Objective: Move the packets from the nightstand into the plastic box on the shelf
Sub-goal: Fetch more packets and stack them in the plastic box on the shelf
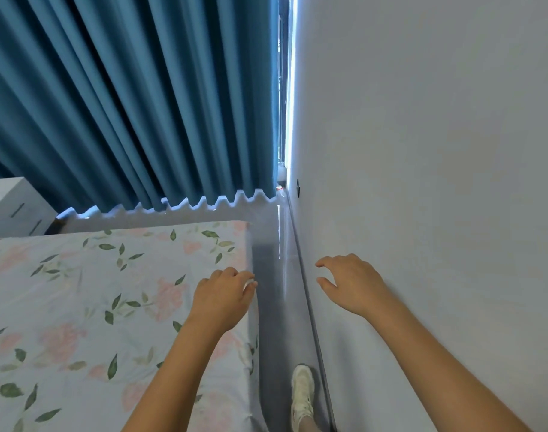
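You are standing in a home bedroom. At your nine o'clock lies a bed (110, 307) under a floral sheet with pink blooms and green leaves. Teal curtains (135, 104) hang floor-length at twelve o'clock, a white drawer unit (13, 207) sits at ten o'clock, and a plain wall (438, 151) closes in at three o'clock.

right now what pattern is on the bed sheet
Pale sheet with pink flowers and green leaves, seen in the head view.

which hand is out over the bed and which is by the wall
The left hand is over the floral bed; the right hand is beside the wall. Neither holds anything.
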Demonstrator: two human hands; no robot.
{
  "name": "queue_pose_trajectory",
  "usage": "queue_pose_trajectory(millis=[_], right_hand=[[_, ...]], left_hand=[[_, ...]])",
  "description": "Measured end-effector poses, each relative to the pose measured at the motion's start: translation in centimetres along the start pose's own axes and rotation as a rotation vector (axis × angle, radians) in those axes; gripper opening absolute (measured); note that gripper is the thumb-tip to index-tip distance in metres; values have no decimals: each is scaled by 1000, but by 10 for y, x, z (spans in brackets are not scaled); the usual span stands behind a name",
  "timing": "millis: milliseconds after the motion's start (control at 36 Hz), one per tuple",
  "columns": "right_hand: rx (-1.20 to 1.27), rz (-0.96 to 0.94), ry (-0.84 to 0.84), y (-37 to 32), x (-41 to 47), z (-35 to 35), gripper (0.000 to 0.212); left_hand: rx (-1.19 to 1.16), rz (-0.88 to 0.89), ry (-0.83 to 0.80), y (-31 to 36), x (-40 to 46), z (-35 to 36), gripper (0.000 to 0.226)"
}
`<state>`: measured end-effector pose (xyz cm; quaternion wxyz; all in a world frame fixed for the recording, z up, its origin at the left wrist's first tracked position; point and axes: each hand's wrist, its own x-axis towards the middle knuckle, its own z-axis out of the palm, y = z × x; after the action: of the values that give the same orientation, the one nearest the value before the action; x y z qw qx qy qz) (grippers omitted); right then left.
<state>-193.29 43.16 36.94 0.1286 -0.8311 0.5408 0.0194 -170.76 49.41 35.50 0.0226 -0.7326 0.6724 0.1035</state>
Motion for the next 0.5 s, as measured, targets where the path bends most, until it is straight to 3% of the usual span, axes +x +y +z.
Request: queue_pose_trajectory(millis=[306,500], right_hand=[[39,46,23,47,200,-41,40],[73,80,45,63,281,-72,39]], left_hand=[[25,-54,7,-6,209,-25,41],[-46,-48,-1,-8,317,-44,39]])
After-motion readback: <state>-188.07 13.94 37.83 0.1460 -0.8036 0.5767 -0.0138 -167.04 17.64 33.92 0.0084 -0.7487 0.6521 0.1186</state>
